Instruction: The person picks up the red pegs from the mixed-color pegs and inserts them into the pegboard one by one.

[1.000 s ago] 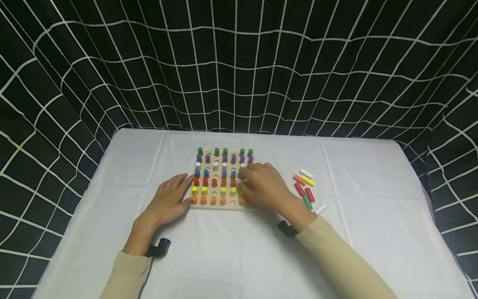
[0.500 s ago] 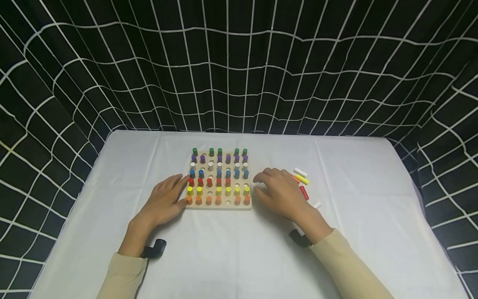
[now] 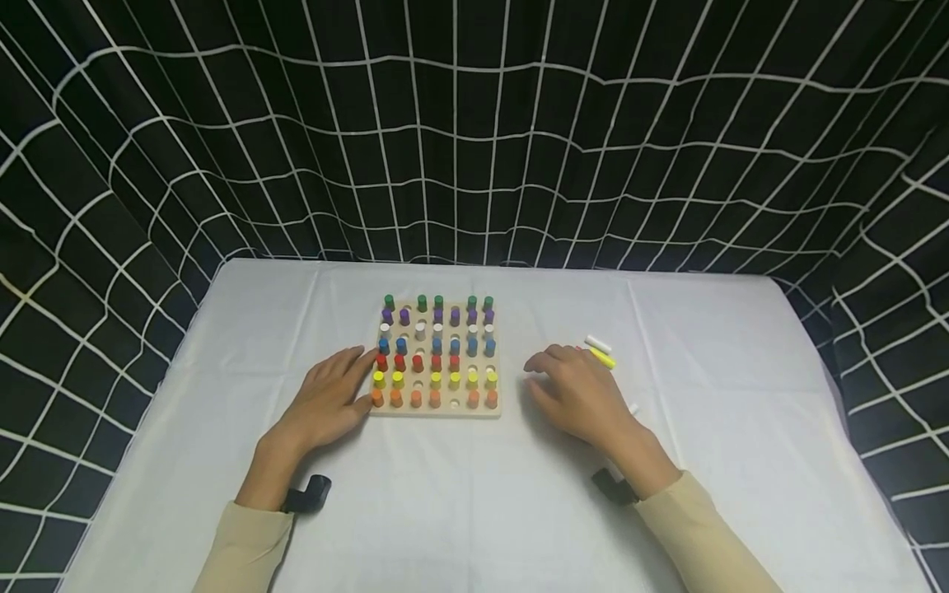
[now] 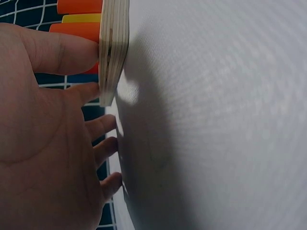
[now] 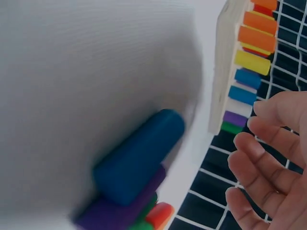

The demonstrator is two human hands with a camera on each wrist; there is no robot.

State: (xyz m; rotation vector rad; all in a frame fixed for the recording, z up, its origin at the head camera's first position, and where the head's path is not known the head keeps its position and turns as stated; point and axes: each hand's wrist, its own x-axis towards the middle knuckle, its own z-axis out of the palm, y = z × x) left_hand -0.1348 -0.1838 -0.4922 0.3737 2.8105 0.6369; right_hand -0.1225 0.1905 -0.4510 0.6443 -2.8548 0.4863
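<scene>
A wooden pegboard [image 3: 437,413] lies on the table with rows of upright pegs, from green at the back to orange at the front. Round holes show between some pegs. My left hand [image 3: 326,399] rests at the board's left edge, its thumb [image 4: 72,52] and forefinger touching the side. To the right of the board, my right hand [image 3: 586,403] hovers with loosely bent fingers and nothing between them. Loose pegs lie beneath and behind it: a white peg [image 3: 597,344], a yellow peg [image 3: 604,357], a blue peg [image 5: 139,155] and a purple peg [image 5: 115,215].
A white cloth [image 3: 474,511] covers the table. Black curtains with a white grid pattern [image 3: 460,165] hang around its back and sides. A green peg and a reddish peg [image 5: 160,215] lie beside the purple one in the right wrist view.
My right hand has drawn back from over the board's right side toward the loose pegs on the right, uncovering the right-hand columns. My left hand has stayed at the board's edge.
</scene>
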